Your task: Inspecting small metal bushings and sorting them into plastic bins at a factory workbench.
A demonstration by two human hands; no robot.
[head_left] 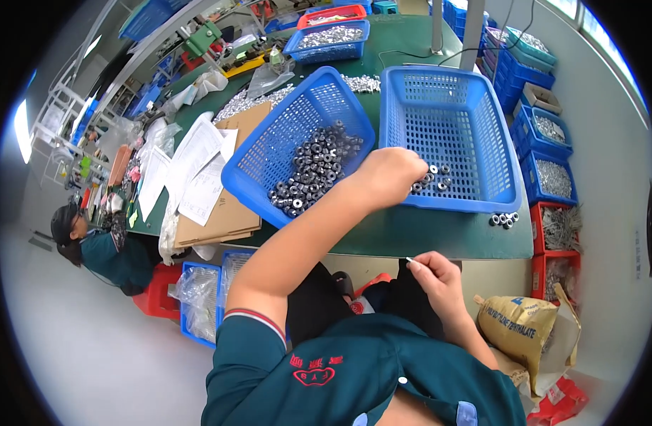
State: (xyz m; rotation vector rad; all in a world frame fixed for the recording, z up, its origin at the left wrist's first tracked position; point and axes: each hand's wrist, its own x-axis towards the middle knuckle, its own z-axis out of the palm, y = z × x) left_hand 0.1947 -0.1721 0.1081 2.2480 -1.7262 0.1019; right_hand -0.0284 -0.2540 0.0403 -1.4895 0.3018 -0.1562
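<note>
My left hand (393,174) reaches over the near left part of the right blue basket (507,170). Its fingers are curled closed, and whatever they hold is hidden. Beside them, several small dark metal rings (439,183) lie on that basket's floor. Low in front of the table edge, my right hand (439,280) pinches a thin, pale, stick-like piece (411,260) between thumb and finger. To the left, a tilted blue basket (258,160) holds a heap of similar dark rings (315,163) with bright centres. A few more rings (505,220) sit on the green table by the right basket's near corner.
Cardboard sheets (219,224) and papers (198,170) lie left of the baskets. Loose silvery parts (361,84) are spread behind them. Stacked bins (546,153) line the right side, with a sack (517,326) below. A co-worker (102,245) sits at the far left.
</note>
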